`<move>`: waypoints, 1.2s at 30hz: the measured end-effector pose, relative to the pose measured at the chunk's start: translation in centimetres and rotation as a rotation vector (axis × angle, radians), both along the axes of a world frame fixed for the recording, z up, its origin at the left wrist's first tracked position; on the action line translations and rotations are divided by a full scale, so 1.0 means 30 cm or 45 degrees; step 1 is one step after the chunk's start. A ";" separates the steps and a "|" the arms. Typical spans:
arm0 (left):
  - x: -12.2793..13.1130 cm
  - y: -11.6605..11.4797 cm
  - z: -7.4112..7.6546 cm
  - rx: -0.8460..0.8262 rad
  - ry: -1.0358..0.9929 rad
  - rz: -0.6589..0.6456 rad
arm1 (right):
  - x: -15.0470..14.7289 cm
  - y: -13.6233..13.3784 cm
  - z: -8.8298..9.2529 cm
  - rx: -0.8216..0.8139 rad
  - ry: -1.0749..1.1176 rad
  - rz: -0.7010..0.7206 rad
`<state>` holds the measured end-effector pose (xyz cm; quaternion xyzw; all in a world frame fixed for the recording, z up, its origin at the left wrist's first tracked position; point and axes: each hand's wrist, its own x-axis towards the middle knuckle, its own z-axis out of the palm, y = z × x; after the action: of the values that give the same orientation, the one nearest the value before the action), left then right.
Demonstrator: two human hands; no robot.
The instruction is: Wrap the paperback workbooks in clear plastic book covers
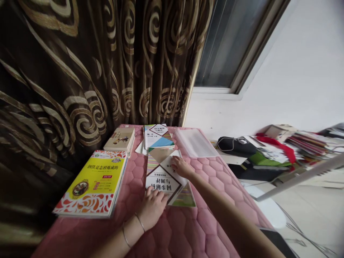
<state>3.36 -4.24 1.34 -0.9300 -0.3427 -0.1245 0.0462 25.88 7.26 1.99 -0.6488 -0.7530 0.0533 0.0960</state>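
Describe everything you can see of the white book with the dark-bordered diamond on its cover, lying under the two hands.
The white paper-looking book lies closed and flat on the pink quilted cloth. A dark-bordered diamond frames large black Chinese characters, upside down to the wearer; around it are tan, green and striped patches. The bare left hand touches its near left corner, the bare right hand its right side, farther up. Its far edge lies at the blue-and-white printed book; whether they overlap is unclear.

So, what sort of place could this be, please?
Probably a room in a home, perhaps a study corner: a patterned curtain hangs beside a window, and books lie on a pink quilted cover.
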 end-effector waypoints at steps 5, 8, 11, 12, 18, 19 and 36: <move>-0.006 0.005 -0.038 0.151 0.037 -0.075 | -0.024 0.191 -0.022 -0.032 -0.045 -0.120; -0.013 -0.003 -0.060 0.248 0.064 -0.129 | -0.015 0.229 -0.021 -0.079 -0.077 -0.164; -0.020 -0.015 -0.076 0.297 0.035 -0.126 | 0.000 0.230 -0.004 -0.111 -0.119 -0.179; -0.026 -0.019 -0.079 0.305 0.017 -0.120 | 0.008 0.225 0.003 -0.118 -0.133 -0.180; -0.125 -0.044 -0.072 0.348 0.020 0.001 | 0.075 0.117 0.043 -0.144 -0.190 -0.216; -0.151 -0.043 -0.067 0.346 0.034 0.038 | 0.089 0.084 0.044 -0.148 -0.192 -0.231; -0.290 0.109 -0.054 -0.707 -0.793 1.015 | 0.138 -0.469 0.070 -0.279 0.219 -0.630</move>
<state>-5.34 -0.97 -0.28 -0.6256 -0.6840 -0.2709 -0.2596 30.00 -6.80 4.08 -0.8125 -0.5506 0.1640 0.0988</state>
